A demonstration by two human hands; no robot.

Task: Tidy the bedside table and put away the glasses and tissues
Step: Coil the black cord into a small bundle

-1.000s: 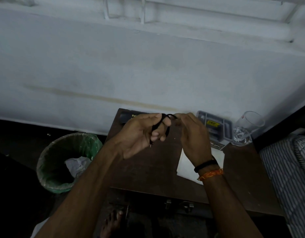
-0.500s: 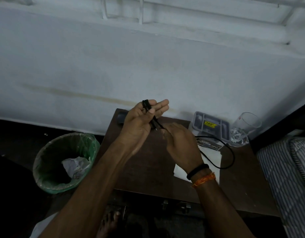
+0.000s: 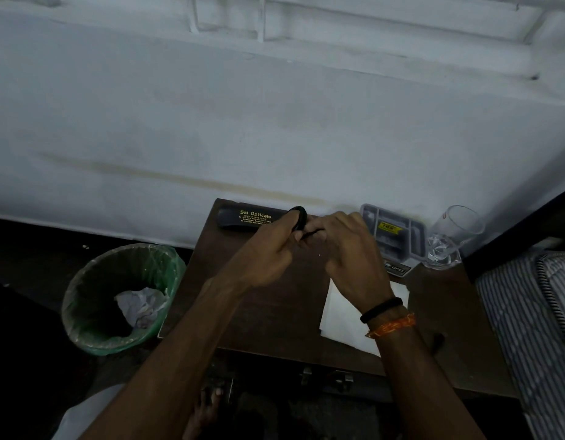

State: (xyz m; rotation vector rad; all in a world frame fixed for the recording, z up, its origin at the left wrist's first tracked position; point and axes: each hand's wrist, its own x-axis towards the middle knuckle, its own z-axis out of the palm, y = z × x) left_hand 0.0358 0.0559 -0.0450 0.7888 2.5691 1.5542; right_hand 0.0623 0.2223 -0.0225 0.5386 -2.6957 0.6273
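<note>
My left hand [image 3: 270, 249] is closed around a coiled black cord [image 3: 301, 218], whose loops stick out above the fingers. My right hand [image 3: 348, 246] pinches the cord's loose end right beside it. Both hands hover over the dark wooden bedside table [image 3: 275, 312]. A black glasses case [image 3: 243, 219] with gold lettering lies at the table's back left edge by the wall. A white tissue [image 3: 341, 315] lies flat on the table under my right wrist.
A grey compartment box [image 3: 394, 231] on a printed card and an empty drinking glass [image 3: 449, 239] stand at the back right. A green-lined waste bin [image 3: 116, 296] with crumpled paper sits on the floor at left. A striped mattress [image 3: 535, 328] borders the right.
The long loop of cord that trailed over the table to the right is gone; it is now gathered into the coil. Both hands have come together lower, just in front of the glasses case.
</note>
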